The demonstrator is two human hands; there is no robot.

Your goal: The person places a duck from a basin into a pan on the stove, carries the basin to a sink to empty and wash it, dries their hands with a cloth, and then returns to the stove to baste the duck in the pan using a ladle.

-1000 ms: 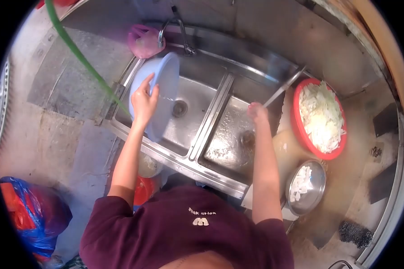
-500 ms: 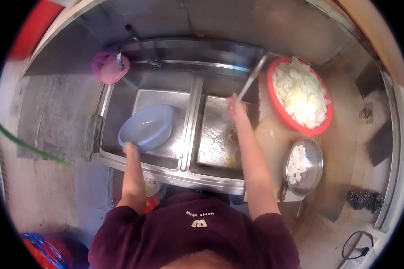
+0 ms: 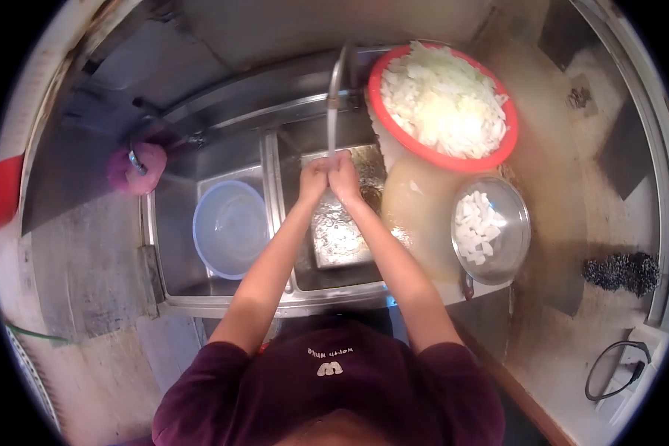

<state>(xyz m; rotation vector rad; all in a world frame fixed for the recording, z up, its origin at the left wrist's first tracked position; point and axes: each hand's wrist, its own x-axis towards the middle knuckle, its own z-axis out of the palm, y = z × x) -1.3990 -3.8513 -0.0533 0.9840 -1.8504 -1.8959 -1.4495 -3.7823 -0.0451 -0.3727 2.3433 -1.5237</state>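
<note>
So, one faucet [image 3: 337, 78] runs water [image 3: 332, 134] onto the left hand [image 3: 314, 178] and right hand [image 3: 343, 177], side by side; can't tell if they're open or closed. One blue bowl [image 3: 231, 229], left basin [image 3: 180, 256].

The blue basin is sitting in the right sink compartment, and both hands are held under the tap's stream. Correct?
Not quite: the head view shows the blue basin in the left sink compartment. The rest stands: the left hand and right hand are under the stream.
</note>
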